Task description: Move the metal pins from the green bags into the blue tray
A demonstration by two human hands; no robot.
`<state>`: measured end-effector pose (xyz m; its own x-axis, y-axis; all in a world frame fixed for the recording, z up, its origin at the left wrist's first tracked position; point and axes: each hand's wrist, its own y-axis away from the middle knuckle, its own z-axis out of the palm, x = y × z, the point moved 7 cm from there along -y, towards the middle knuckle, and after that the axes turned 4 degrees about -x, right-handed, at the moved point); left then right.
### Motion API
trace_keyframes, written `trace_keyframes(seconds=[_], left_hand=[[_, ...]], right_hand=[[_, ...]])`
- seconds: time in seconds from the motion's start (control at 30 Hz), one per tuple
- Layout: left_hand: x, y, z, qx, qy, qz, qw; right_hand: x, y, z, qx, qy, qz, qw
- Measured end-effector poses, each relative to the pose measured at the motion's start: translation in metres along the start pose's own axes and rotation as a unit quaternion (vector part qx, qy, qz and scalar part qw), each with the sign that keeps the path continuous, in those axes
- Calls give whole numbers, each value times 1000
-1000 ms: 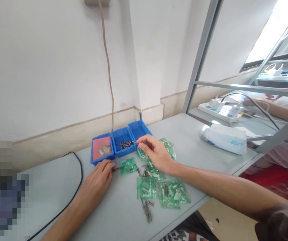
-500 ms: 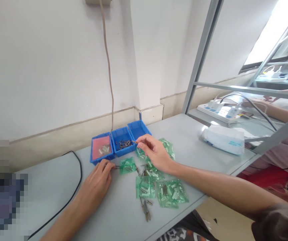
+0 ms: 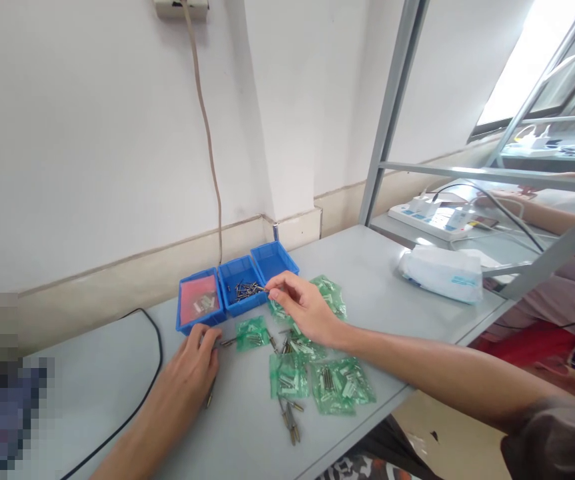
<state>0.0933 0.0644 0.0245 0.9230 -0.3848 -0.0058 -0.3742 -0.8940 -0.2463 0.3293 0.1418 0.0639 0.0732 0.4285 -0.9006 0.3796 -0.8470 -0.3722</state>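
Sorting: our right hand [image 3: 303, 308] pinches a metal pin [image 3: 266, 289] at the middle bin [image 3: 244, 309]. We cannot tell the left hand [image 3: 192, 367]'s grip; release needs aim.

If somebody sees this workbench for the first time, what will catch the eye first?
Three blue bins in a row by the wall stand out first, with bright green bags scattered on the grey table before them. The right hand pinches a small metal pin at the middle bin's edge; the left hand rests on the table near the leftmost bin.
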Motion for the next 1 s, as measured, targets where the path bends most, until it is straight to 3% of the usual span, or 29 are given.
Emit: trace_keyframes(seconds=[0.13, 0.37, 0.63, 1.0], left_hand=[[-2, -2, 1, -4, -98, -32, 995], [-7, -1, 12, -82, -164, -75, 980], [-10, -1, 19, -94, -143, -74, 982], [-8, -4, 10, -79, -110, -91, 987]], right_hand=[[1, 0, 1, -8, -1, 2, 1000], [0, 2, 8, -35, -17, 1, 999], [1, 1, 7, -29, -13, -1, 999], [0, 1, 7, -26, -7, 1, 1000]])
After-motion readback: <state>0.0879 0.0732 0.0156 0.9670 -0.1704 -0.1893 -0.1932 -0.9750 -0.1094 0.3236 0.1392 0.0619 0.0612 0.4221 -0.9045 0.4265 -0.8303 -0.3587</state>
